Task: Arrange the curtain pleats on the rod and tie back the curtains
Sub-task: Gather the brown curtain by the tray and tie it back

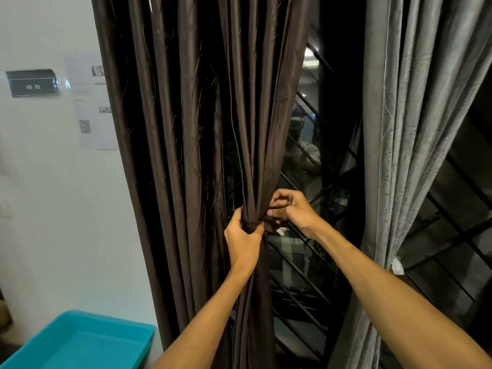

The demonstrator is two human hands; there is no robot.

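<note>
A dark brown curtain [186, 115] hangs in long pleats at the left of the window. Its right-hand part is gathered into a tight bundle at waist height, with a brown tie-back band [253, 222] wrapped around it. My left hand [243, 242] grips the gathered bundle just at and below the band. My right hand [290, 209] pinches the loose end of the band at the bundle's right side. A grey curtain [415, 115] hangs at the right, drawn in low at a white tag [397, 266]. The rod is out of view.
A dark window with a black diagonal metal grille [306, 262] lies behind the curtains. The white wall at the left carries a black sign [32, 83] and taped papers [91, 102]. A teal plastic tray [80, 342] sits at the bottom left.
</note>
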